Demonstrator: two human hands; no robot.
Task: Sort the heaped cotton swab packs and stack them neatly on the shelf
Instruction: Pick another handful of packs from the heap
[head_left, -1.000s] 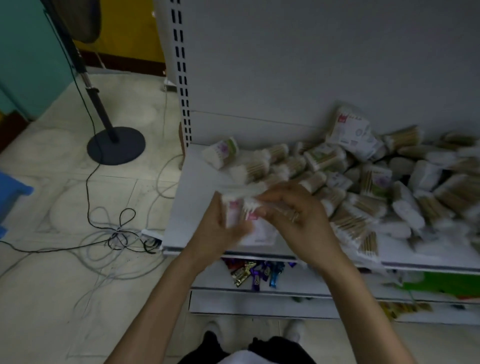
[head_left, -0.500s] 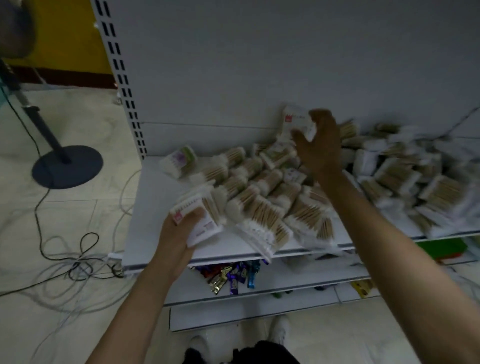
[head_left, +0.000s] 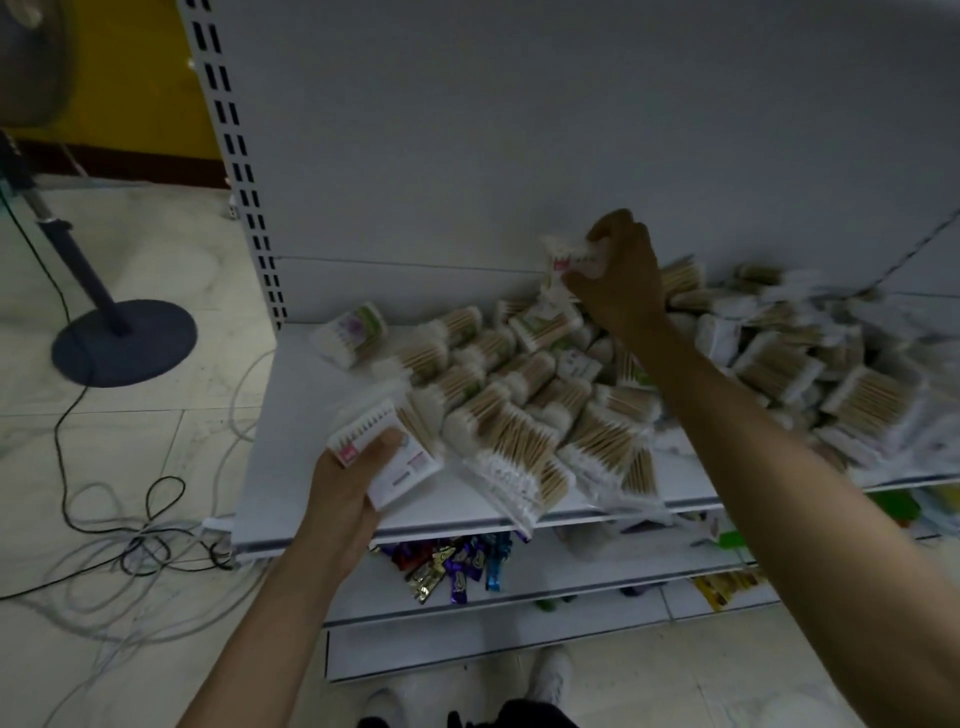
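Observation:
A heap of cotton swab packs (head_left: 524, 410) with wooden sticks covers the white shelf (head_left: 291, 457) from its middle to the right. My left hand (head_left: 348, 493) grips a small stack of white swab packs (head_left: 384, 447) above the shelf's front left part. My right hand (head_left: 621, 280) is raised at the back of the heap, near the rear panel. Its fingers curl round a white swab pack with a red mark (head_left: 569, 260), lifted above the pile.
A lone pack (head_left: 353, 332) lies at the shelf's back left. Lower shelves hold coloured wrapped sweets (head_left: 457, 564). On the tiled floor to the left stand a fan base (head_left: 124, 343) and tangled cables (head_left: 140, 540). A perforated upright (head_left: 234, 156) borders the shelf.
My hands have separated: the left keeps the stack at the front, the right reached to the back of the heap and took hold of a white pack, now lifted slightly.

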